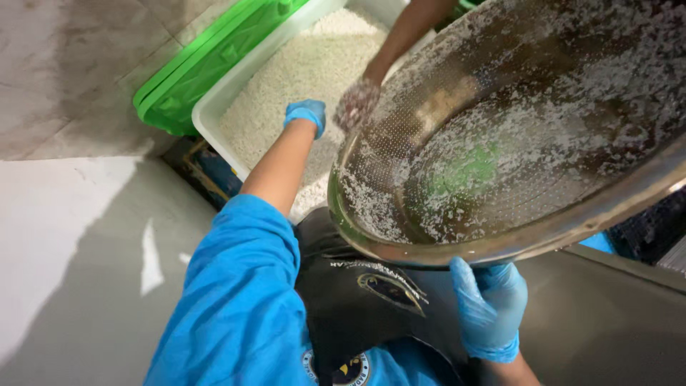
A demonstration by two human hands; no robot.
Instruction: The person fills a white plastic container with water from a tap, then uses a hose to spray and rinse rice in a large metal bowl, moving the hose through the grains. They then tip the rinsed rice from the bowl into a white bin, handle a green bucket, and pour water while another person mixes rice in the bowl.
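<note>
Blue fabric of the person's own sleeve fills the lower foreground, with a black apron beside it. Up along that bare forearm, the left hand in a blue glove reaches over a white rectangular plastic tub of white rice; its fingers are turned away, so whether it clenches or hangs loose cannot be told. A green plastic lid leans against the tub's far left side. Another person's bare hand, coated in grains, dips toward the rice just beside the glove. Rightward, a large round perforated steel colander, tilted and speckled with stuck rice, is cut off by the frame's top and right edges. The right hand, also gloved blue, grips the colander's lower rim.
</note>
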